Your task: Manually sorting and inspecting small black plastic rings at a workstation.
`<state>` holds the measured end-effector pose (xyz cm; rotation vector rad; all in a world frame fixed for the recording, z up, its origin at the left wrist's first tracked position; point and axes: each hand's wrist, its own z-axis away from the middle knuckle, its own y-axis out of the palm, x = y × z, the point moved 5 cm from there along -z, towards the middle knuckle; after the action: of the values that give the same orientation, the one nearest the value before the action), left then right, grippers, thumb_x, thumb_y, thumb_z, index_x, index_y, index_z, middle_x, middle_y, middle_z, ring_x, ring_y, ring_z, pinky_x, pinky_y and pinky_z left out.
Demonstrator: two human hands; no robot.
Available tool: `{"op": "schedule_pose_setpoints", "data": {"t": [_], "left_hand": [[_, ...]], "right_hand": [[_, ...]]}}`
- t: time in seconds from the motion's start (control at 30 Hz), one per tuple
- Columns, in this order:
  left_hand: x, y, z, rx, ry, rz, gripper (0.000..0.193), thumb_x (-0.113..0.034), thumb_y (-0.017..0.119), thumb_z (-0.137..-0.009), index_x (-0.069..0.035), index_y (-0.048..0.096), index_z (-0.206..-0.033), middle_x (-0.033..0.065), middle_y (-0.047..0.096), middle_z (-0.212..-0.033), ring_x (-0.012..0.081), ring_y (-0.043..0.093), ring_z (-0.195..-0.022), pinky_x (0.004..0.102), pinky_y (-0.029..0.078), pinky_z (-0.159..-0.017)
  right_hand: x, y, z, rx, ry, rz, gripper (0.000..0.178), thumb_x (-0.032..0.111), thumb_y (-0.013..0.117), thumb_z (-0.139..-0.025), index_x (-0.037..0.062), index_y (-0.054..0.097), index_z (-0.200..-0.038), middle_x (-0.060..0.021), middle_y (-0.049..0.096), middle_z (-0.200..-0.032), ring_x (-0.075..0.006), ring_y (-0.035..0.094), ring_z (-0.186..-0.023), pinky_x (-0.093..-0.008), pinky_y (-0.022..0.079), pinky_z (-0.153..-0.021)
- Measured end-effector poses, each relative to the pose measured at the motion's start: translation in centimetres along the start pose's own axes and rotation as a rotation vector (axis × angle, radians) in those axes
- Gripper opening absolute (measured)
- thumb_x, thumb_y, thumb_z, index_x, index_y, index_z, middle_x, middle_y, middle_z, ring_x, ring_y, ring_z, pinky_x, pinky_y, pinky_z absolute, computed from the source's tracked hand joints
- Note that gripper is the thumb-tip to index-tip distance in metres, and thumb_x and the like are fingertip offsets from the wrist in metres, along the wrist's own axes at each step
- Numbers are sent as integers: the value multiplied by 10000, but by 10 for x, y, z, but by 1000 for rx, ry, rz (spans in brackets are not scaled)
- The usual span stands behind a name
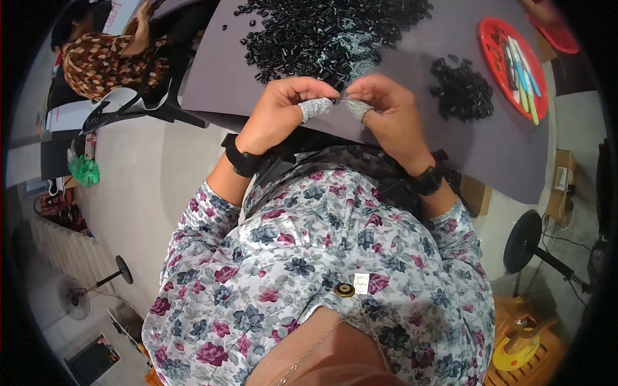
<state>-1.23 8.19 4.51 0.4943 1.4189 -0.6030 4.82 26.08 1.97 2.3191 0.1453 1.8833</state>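
My left hand (273,114) is closed in a pinch at the table's near edge, with a small black piece (336,95) between thumb and forefinger. Close beside it, my right hand (394,116) pinches what looks like a thin pale piece, mostly hidden by the fingers. Both thumbs wear light grey knitted covers, and the fingertips nearly meet. Beyond the hands spreads a large heap of small black pieces (290,35). A cluster of thin, pale, translucent pieces (355,55) lies on its near part. To the right sits a smaller pile of black pieces (462,90).
On the grey table (515,151), a red oval tray (543,96) at right holds several slim tools with coloured handles and small dark bits. Another person (116,61) sits at far left by a black chair (170,106). A part of someone's hand (541,11) shows at top right.
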Motion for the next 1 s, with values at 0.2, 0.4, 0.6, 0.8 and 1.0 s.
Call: {"op": "schedule_pose_setpoints", "data": {"t": [0.2, 0.4, 0.6, 0.8, 1.0], "left_hand": [[10, 3, -2, 59, 24, 7, 257, 128, 601, -917, 15, 745, -1098, 27, 748, -1005, 80, 678, -916, 229, 533, -840], [16, 6, 0, 75, 16, -31, 220, 91, 663, -926, 7, 749, -1110, 17, 745, -1024, 84, 677, -933, 236, 533, -854], [19, 9, 1, 79, 8, -63, 230, 117, 654, -909, 5, 764, -1076, 17, 749, -997, 76, 677, -923, 234, 532, -847], [32, 12, 5, 115, -38, -9, 210, 89, 675, -913, -7, 767, -1075, 18, 754, -987, 79, 683, -909, 236, 539, -828], [39, -18, 2, -6, -47, 94, 181, 43, 665, -940, 5, 751, -1094, 37, 749, -978, 95, 692, -876, 244, 552, -815]], "right_hand": [[-6, 5, 2, 48, 56, -58, 326, -140, 597, -823, -8, 687, -1107, -22, 702, -984, -71, 661, -915, -222, 536, -788], [-8, 4, 5, 11, 51, 91, 334, -126, 621, -816, 24, 685, -1108, 6, 675, -924, -56, 635, -846, -215, 528, -727], [-11, 5, 8, 73, 95, 93, 319, -113, 643, -820, 32, 682, -1101, 20, 652, -882, -48, 611, -783, -213, 513, -688], [-19, -4, 13, 195, 286, -55, 315, -99, 645, -844, 35, 682, -1126, -2, 688, -902, -62, 639, -807, -229, 521, -694], [11, -41, -5, 49, 139, 552, 287, -9, 652, -878, -6, 688, -1163, -91, 757, -1016, -156, 723, -895, -301, 558, -742]]}}
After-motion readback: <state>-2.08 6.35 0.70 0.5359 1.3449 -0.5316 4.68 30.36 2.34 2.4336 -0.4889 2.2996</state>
